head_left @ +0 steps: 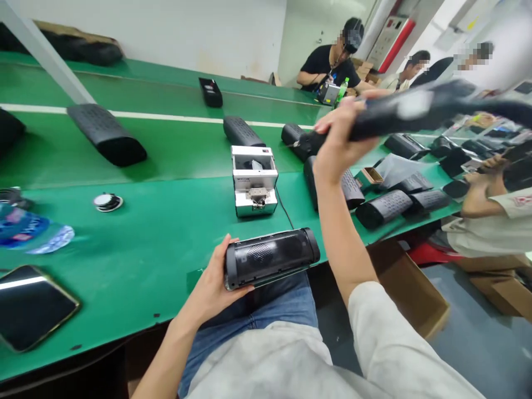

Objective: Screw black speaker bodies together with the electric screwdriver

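A long green bench runs across my head view, with a white wall behind it and a co-worker in a black shirt sitting at about one o'clock. The black speaker-like unit is near the middle, at the near edge of the bench and above my lap, lying lengthwise with its perforated side visible. My left hand is gripping its left end, the thumb on the upper edge and the fingers below. At one o'clock from the unit, my right hand is raised and closed around a long black tool, which is blurred, so I cannot tell its details. At twelve o'clock from the unit stands a small white machine, apart from it, and just behind the machine lies a dark casing. Another casing lies at ten o'clock, and a small round part between nine and ten. A phone lies toward nine o'clock, near a plastic bottle.
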Demonstrator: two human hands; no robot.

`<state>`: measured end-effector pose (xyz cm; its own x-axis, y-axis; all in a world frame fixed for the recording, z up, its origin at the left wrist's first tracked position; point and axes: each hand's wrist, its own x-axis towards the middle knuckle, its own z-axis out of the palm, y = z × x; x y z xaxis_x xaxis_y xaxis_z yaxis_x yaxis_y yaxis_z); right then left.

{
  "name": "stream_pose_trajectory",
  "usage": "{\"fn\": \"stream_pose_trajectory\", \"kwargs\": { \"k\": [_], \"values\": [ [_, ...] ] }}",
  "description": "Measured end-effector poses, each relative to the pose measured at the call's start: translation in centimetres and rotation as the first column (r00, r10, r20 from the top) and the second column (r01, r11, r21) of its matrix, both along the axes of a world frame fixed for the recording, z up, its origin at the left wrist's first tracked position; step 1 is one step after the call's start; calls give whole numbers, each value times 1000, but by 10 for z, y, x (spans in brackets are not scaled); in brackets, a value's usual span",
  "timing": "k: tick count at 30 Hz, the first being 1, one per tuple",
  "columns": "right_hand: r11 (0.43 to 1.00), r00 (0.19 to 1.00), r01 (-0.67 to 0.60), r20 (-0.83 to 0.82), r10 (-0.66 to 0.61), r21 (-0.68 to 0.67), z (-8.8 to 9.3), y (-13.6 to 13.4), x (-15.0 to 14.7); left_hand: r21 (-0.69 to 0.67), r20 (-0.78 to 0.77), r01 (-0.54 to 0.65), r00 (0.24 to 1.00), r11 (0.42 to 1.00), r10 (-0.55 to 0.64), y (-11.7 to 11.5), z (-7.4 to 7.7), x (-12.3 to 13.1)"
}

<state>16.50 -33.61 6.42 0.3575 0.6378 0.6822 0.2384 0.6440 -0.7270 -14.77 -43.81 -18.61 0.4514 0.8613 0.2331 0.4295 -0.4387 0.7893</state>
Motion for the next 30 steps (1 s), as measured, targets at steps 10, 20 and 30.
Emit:
{"fn": "stream_pose_trajectory", "kwargs": {
  "k": [10,20,30],
  "values": [
    [990,1000,6,-22,-3,139,-15,28,-69,-15,62,44,997,999,-43,0,-3,1],
    [987,990,-121,87,112,108,-61,86,-89,-13,93,49,995,999,-47,0,-4,3],
    [993,989,-117,87,117,-12,-44,32,-71,31,77,54,995,998,-56,1,-4,3]
  ]
}}
